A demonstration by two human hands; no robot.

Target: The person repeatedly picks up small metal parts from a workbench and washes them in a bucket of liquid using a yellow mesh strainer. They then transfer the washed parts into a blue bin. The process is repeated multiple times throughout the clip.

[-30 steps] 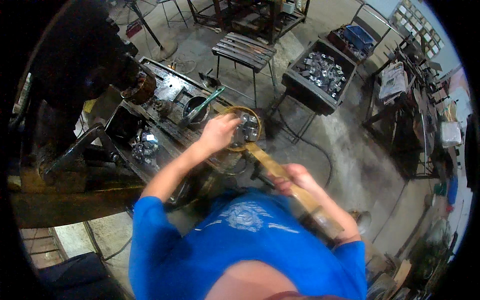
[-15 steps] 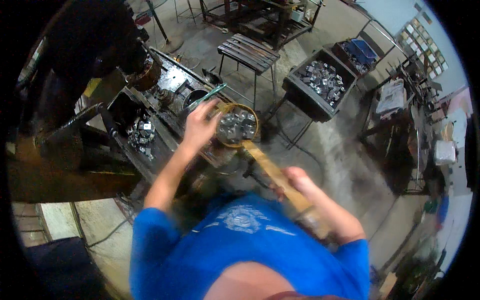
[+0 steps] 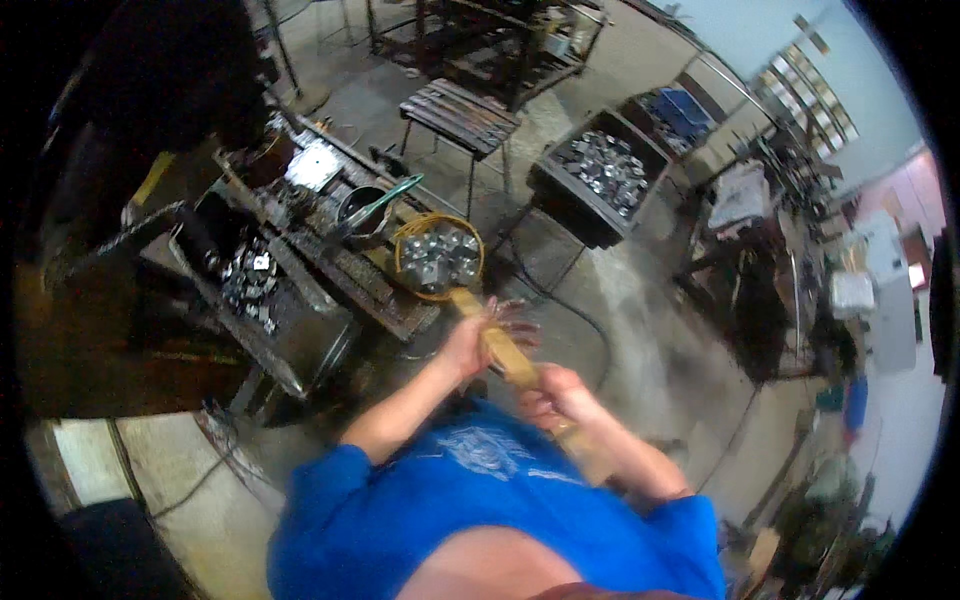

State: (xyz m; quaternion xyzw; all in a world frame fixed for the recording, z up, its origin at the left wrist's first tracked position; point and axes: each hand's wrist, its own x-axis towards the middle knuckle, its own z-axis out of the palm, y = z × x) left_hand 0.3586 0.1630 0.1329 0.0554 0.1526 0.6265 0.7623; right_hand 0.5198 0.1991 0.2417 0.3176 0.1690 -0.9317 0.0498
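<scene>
Because the round scoop with a yellow-brown rim (image 3: 482, 260) has lots of small shiny metal bits (image 3: 440, 258) in it, filling looks well along. The load is not tipped out, and more bits lie in the long black metal bin (image 3: 235, 325) on the left. The scoop is in front of the person, near the greasy dark metal bench (image 3: 360, 285). Its flat wooden handle (image 3: 510, 360) slants up from the chest, so the round end points away and a bit left. The right hand (image 3: 556, 395) wraps around the handle. The left hand (image 3: 468, 342), nearer the round end, touches it with fingers spread apart.
</scene>
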